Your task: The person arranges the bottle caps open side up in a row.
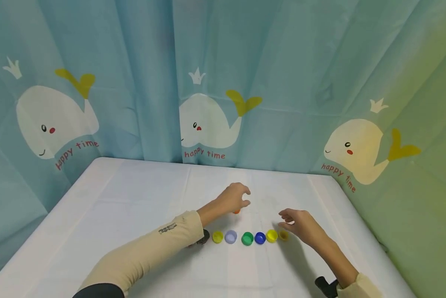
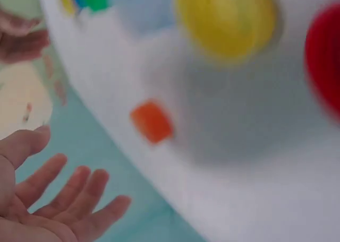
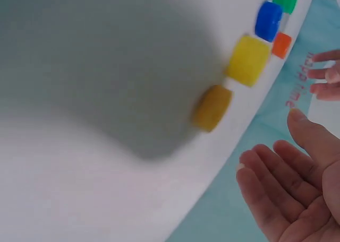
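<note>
A row of small round plastic caps lies on the white table: yellow (image 1: 217,237), lavender (image 1: 231,236), green (image 1: 247,239), blue (image 1: 260,238), another yellow (image 1: 271,236) and a mustard one (image 1: 283,235). Behind that row sits a small orange cap (image 2: 152,121), mostly covered by my left hand (image 1: 235,196) in the head view. That hand hovers above it, fingers loosely bent and apart, holding nothing. My right hand (image 1: 300,224) is in the air near the mustard cap, its fingers relaxed and nothing in them. A red cap (image 2: 328,59) shows at the left wrist view's edge.
The left sleeve (image 1: 148,252) crosses the left end of the row and hides part of it. A black wrist strap (image 1: 326,286) is on the right forearm. Behind the table (image 1: 133,194) hangs a blue curtain (image 1: 282,54) with printed whales.
</note>
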`<act>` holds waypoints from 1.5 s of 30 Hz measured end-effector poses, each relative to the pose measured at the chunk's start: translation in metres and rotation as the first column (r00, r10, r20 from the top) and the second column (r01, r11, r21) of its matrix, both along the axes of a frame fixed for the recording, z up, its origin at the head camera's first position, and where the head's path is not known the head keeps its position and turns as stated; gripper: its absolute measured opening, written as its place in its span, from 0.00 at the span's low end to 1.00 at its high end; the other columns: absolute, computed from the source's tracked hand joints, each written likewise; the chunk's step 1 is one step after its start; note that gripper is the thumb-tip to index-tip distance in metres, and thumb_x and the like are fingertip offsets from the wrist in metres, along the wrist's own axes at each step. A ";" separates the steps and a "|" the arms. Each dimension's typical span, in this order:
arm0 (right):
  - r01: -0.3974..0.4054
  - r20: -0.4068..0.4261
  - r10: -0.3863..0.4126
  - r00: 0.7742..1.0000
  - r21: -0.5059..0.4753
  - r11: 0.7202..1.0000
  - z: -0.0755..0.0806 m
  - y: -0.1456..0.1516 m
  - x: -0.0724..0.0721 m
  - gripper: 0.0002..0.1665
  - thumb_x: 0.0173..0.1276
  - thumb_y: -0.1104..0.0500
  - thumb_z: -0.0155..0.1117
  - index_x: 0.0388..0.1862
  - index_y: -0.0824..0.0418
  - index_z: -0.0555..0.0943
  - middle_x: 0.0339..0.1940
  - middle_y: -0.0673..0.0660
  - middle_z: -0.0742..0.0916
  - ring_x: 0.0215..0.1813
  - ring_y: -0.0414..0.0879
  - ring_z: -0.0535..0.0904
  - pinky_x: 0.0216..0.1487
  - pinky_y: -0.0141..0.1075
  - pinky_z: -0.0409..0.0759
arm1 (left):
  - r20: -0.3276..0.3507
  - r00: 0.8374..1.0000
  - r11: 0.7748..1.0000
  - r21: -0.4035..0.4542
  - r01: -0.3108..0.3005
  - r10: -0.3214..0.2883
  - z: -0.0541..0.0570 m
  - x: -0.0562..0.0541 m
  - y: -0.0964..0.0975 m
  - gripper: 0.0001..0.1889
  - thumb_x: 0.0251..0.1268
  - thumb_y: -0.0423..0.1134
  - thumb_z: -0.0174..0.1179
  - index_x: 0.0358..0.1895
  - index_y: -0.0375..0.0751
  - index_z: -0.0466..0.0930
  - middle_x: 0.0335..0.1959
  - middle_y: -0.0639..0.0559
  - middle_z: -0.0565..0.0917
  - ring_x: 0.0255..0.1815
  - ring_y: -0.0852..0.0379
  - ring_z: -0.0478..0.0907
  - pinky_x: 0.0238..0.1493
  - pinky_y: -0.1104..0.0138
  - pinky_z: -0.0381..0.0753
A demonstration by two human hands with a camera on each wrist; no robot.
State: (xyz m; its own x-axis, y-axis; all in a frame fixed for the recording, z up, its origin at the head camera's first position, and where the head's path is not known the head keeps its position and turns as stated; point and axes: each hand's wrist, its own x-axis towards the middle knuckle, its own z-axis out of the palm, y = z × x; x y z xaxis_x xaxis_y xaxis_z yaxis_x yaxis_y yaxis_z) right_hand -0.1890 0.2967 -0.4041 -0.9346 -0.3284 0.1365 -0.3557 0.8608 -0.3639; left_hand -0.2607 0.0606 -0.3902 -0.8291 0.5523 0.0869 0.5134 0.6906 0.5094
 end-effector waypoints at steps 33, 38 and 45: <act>-0.108 0.210 0.105 0.972 0.004 0.994 -0.018 -0.100 -0.083 0.18 0.51 0.66 0.74 0.42 0.67 0.83 0.31 0.53 0.84 0.36 0.46 0.79 0.43 0.38 0.79 | 0.223 0.975 0.989 -0.149 0.013 0.021 -0.024 -0.033 -0.023 0.14 0.53 0.36 0.70 0.42 0.35 0.83 0.35 0.51 0.81 0.30 0.60 0.73 0.34 0.72 0.75; -0.104 0.191 0.097 0.977 0.029 0.994 -0.020 -0.101 -0.080 0.16 0.51 0.64 0.75 0.39 0.64 0.84 0.29 0.52 0.83 0.33 0.44 0.77 0.41 0.36 0.78 | 0.183 0.983 0.991 -0.132 0.015 0.010 -0.027 -0.028 -0.022 0.11 0.52 0.36 0.70 0.38 0.35 0.85 0.29 0.53 0.81 0.26 0.60 0.71 0.29 0.73 0.72; -0.127 0.184 0.117 0.976 0.041 0.991 -0.021 -0.103 -0.078 0.14 0.52 0.63 0.74 0.38 0.63 0.84 0.29 0.51 0.82 0.31 0.42 0.75 0.38 0.35 0.77 | 0.170 0.985 0.989 -0.145 -0.015 0.039 -0.032 -0.027 -0.025 0.10 0.50 0.37 0.72 0.35 0.36 0.85 0.24 0.55 0.80 0.25 0.60 0.69 0.28 0.73 0.71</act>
